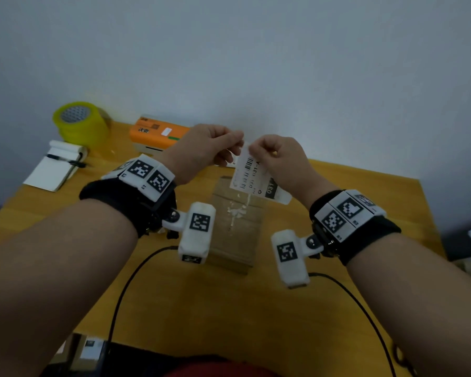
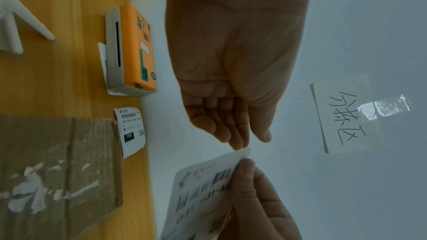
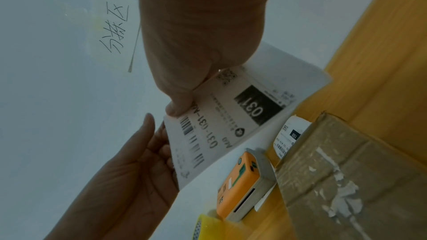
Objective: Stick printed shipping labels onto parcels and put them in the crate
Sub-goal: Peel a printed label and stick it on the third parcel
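Above the brown cardboard parcel [image 1: 237, 227] I hold a white printed shipping label [image 1: 256, 175] marked 031. My right hand [image 1: 252, 152] pinches it near its top edge, thumb on the printed face [image 3: 177, 109]. My left hand [image 1: 238, 141] meets the label's top corner; its fingers [image 3: 161, 134] lie against the back of the label, and its thumb stands a little apart. The parcel [image 2: 57, 171] lies flat on the table, with torn white label scraps on its top. A second label marked 150 [image 2: 131, 130] lies beyond the parcel. No crate is in view.
An orange label printer [image 1: 158, 131] stands at the table's back edge by the wall. At the back left are a yellow tape roll [image 1: 82, 121] and a notepad with a pen [image 1: 55, 164]. A handwritten paper sign [image 2: 346, 116] is taped to the wall. Cables trail from my wrists.
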